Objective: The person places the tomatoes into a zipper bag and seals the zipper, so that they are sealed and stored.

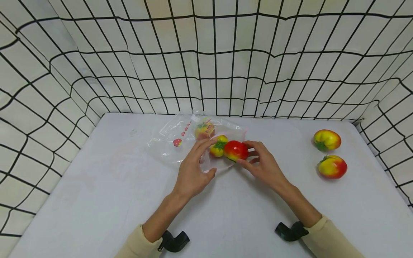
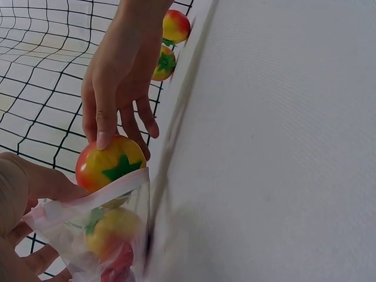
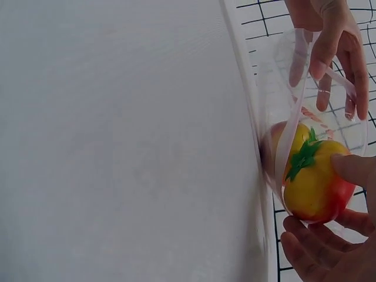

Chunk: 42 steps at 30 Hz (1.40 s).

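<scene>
I can't read the tiny red print (image 1: pixel 210 129) on the clear plastic bag (image 1: pixel 164 144) the left hand (image 1: pixel 194 170) partly hides.

A smooth, whitish surface (image 1: pixel 96 200) has a faint smudge (image 1: pixel 133 132) toward its far left. Black netting (image 1: pixel 193 15) with large, four-sided meshes rises along the far, left and right sides, its cords wavy in places. Behind it is a pale backdrop (image 1: pixel 224 36), blotched beige.

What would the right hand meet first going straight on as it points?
Beyond the held fruit, the right hand would probably meet the yellow fruit in the bag, though depth is unclear.
</scene>
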{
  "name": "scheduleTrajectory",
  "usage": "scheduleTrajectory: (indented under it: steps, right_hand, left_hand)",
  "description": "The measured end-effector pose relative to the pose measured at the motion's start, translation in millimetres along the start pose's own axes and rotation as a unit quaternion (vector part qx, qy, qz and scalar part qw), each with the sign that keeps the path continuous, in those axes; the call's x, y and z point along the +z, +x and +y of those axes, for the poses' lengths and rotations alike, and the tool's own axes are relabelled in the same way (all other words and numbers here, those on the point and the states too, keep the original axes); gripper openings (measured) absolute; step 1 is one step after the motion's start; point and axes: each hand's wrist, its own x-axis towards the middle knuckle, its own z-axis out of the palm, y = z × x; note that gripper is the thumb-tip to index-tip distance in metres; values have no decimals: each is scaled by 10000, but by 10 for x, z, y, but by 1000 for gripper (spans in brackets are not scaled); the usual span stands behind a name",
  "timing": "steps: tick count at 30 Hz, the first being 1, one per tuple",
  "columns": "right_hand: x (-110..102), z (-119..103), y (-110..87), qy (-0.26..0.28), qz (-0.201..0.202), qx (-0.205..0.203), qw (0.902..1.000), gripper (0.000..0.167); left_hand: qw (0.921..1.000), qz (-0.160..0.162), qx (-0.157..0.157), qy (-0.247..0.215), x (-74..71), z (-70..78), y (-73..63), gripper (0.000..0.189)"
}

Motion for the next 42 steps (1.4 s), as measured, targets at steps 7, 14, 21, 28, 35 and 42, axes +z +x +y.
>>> scheduleTrajectory:
  steps: [7,14,21,28,35,42]
  right_hand:
    - [34,-28,46,23,106,212,9997,62]
    - [79,-50,88,-53,309,245,9992,57]
    - [136,-76,125,-159,581,390,9974,60]
    - [178,-132,149,-98,818,584,9949,55]
    - [230,-142,187,-36,1022,650,9926,51]
    - [282,-183,209,126,1083,590,9923,48]
  left_hand:
    - [9999,-70,-85,-29,5,-12,4,79]
    - [10000,-72,-18,-33,-6,-18,9,79]
    - [9999,-89,136,-55,-8,-23,9,78]
    - [9997,-197,155,-67,-9,-23,4,77]
    - [9995,-256,167,-81,-12,-29,12,77]
    - [9994,-248,202,-130,-13,-47,15,77]
